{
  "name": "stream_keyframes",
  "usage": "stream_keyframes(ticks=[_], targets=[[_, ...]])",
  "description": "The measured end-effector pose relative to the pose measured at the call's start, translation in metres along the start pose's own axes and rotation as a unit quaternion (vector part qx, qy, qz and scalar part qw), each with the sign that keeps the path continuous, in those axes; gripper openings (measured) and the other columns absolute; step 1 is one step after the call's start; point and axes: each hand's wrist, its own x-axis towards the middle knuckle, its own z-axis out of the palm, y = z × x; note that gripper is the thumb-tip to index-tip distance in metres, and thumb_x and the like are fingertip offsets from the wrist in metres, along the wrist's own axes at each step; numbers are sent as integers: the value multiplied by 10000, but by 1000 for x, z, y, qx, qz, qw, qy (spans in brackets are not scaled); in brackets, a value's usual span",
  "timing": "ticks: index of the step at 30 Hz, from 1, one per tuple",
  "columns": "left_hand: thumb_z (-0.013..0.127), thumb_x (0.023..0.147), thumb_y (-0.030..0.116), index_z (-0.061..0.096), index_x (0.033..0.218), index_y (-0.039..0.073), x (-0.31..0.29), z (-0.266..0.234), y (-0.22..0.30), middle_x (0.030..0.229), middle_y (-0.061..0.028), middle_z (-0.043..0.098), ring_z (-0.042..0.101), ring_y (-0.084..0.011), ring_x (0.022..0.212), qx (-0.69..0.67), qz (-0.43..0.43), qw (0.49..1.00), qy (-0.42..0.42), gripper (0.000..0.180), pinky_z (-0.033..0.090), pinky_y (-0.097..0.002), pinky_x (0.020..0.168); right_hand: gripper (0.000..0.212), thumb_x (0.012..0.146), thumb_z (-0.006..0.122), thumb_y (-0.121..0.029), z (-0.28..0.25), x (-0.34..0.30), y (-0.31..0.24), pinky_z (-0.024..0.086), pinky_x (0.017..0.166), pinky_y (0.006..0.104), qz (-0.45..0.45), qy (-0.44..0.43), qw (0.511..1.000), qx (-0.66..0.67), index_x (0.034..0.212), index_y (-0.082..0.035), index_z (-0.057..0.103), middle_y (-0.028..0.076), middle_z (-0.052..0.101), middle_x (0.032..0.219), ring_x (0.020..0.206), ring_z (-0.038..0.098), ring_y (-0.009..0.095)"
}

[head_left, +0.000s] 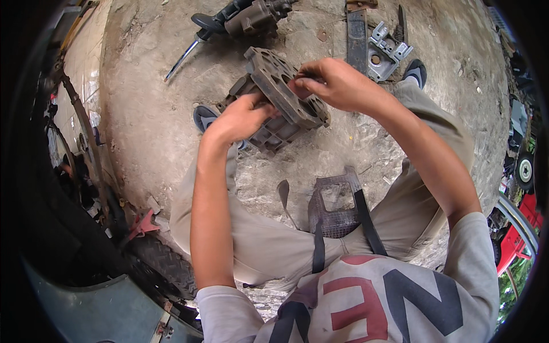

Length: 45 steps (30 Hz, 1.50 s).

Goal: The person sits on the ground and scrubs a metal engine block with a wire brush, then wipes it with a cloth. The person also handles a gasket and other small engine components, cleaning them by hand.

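An engine block [286, 100], a grimy grey metal casting with ribbed sides and large round bores, rests tilted on the ground in front of me. My left hand [243, 117] grips its left side, with the fingers partly hidden in the casting's recesses. Over the flat bored face, my right hand [329, 84] has its fingers closed on a small reddish-brown piece [298, 88], which looks like folded sandpaper or cloth. That piece is at the face beside a bore; the hand hides much of it.
Beyond the block lie a shock absorber [213, 26] and a dark cylindrical metal part [254, 18]. A silver metal casting [389, 51] and a flat dark bar [357, 40] lie at the far right. Between my legs is a worn mesh panel [337, 220]. A tyre [163, 260] stands at the left.
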Motion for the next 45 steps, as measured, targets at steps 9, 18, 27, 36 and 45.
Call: stream_keyframes(ticks=[9,18,27,36,45], targets=[[656,983,183,674,1280,-6,-6,-2,5,1205,-158,741,674,-243,1127,57,26,997,51,352,505,-358,978,202,1013,630,-163,-6,2,0,560,886,408,-24,-20,999,-15,1116,-13,718,145,771,1028,964,741,268],[649,967,247,705,1252,114,10,16,-25,1223,-200,702,644,-420,1155,193,29,979,63,319,520,-467,959,263,978,674,-214,6,5,12,547,852,472,-62,-42,988,-134,1180,-50,709,193,738,1037,981,691,404],[674,949,292,732,1204,126,10,24,-20,1138,-194,726,666,-417,1100,277,35,953,118,310,527,-477,952,232,961,672,-144,4,2,17,554,834,455,-94,-30,983,-156,1164,-40,713,187,747,1026,948,704,391],[616,974,185,696,1218,-6,-8,-11,2,1134,-216,740,703,-344,1066,157,44,986,-21,320,522,-404,941,227,1007,618,-147,-8,-2,-1,562,875,375,-25,-46,997,-50,1130,9,728,147,775,1008,934,742,266],[554,984,125,662,1270,-51,0,-4,4,1175,-126,742,667,-196,1106,-19,1,997,71,353,498,-327,980,306,1048,613,-194,7,5,23,552,887,300,62,15,979,195,1184,67,698,114,763,1043,962,713,148]])
